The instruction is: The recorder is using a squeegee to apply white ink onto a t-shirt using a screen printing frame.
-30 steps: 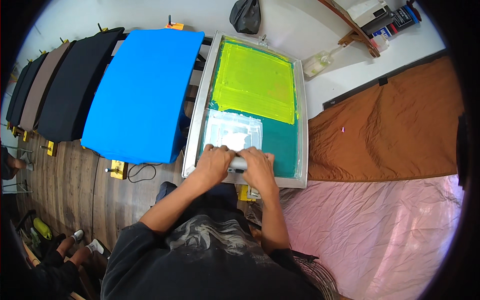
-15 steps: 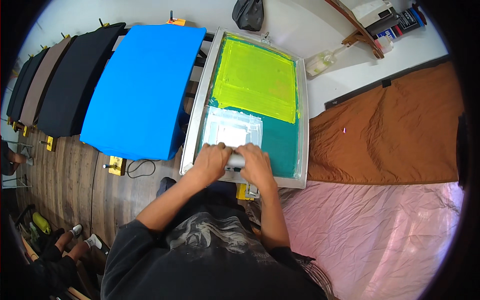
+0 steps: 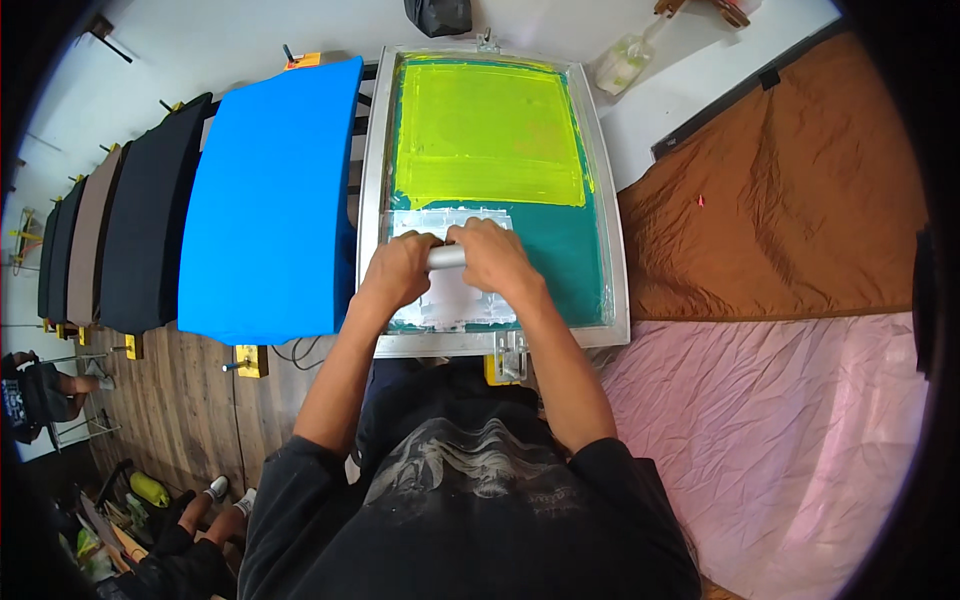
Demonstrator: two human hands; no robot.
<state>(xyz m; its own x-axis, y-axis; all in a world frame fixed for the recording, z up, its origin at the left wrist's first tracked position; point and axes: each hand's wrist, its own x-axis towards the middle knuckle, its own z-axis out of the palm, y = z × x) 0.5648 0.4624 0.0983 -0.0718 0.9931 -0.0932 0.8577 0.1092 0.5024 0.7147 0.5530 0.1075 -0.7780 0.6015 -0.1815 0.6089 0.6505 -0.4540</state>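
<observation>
Both my hands grip a squeegee (image 3: 446,258) with a silver-grey handle, which crosses the near part of a screen-printing frame (image 3: 372,200). My left hand (image 3: 400,270) is closed round its left end and my right hand (image 3: 492,256) round its right end. The blade is hidden. Under and around it lies a whitish, taped-looking patch (image 3: 450,303) on the green mesh (image 3: 560,262). Beyond my hands, a bright yellow-green rectangle (image 3: 490,125) covers the far half of the screen. A metal clamp (image 3: 510,355) sits at the near edge of the frame.
Left of the frame stands a platen covered in blue fabric (image 3: 270,200), then a row of black (image 3: 155,220) and brown ones (image 3: 95,235). Brown (image 3: 760,190) and pink sheets (image 3: 760,420) spread to the right. Other people's legs (image 3: 205,530) show at lower left.
Both hands and the squeegee have moved away from me, farther up the screen over the whitish patch. My arms reach out more, and the view has shifted.
</observation>
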